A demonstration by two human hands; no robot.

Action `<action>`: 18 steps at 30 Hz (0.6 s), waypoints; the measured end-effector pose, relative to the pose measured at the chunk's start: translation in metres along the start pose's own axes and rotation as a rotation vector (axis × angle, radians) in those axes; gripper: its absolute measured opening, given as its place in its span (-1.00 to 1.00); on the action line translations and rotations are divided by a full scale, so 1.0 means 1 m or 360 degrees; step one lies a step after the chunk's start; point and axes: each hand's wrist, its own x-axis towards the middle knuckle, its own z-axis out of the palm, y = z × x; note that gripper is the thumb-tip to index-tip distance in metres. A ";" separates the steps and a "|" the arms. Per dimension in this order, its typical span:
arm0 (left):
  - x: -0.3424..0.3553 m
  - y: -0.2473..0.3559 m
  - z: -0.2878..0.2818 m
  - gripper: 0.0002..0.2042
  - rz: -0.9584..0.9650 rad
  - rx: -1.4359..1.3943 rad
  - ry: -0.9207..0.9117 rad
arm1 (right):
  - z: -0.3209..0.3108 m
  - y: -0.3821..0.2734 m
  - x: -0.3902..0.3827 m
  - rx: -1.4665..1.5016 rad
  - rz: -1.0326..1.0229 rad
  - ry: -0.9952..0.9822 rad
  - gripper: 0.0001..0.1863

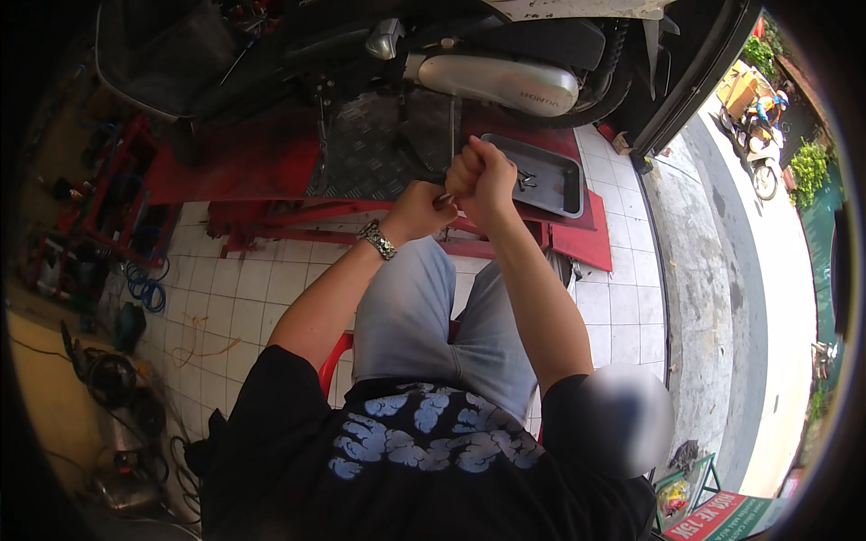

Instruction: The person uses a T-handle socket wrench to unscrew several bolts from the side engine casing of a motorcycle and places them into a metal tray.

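My left hand (419, 212), with a metal-band watch (376, 240) on its wrist, is closed, and its fingertips meet my right hand (484, 183). That hand is also curled tight. Something small and brownish shows between them, too hidden to name. A thin metal rod (453, 126) runs up from just beyond my right fingers; I cannot tell whether I hold it. Beside my right hand lies a grey tray (570, 204) with several small dark metal parts (527, 179) in it. Beyond both hands stands a motorbike with a silver engine side cover (496, 83).
The bike stands on a red lift platform (244, 162) with a dark patterned metal plate (365, 135). White floor tiles (622, 311) lie under it. Blue hose (147, 287) and cables are at left. A rider on a loaded scooter (762, 135) is on the street at right.
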 end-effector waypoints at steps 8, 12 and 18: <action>-0.011 -0.002 0.069 -0.86 -0.0344 -0.1690 0.0287 | 0.053 0.021 0.012 -0.2040 -0.0012 -0.0249 -0.53; 0.010 -0.021 0.055 -0.92 -0.0028 -0.1559 0.0216 | 0.047 0.013 0.033 -0.1688 0.0124 -0.0316 -0.52; 0.003 -0.002 0.061 -0.82 0.0254 -0.1151 0.0595 | 0.040 0.019 0.003 -0.1320 -0.0082 0.0006 -0.50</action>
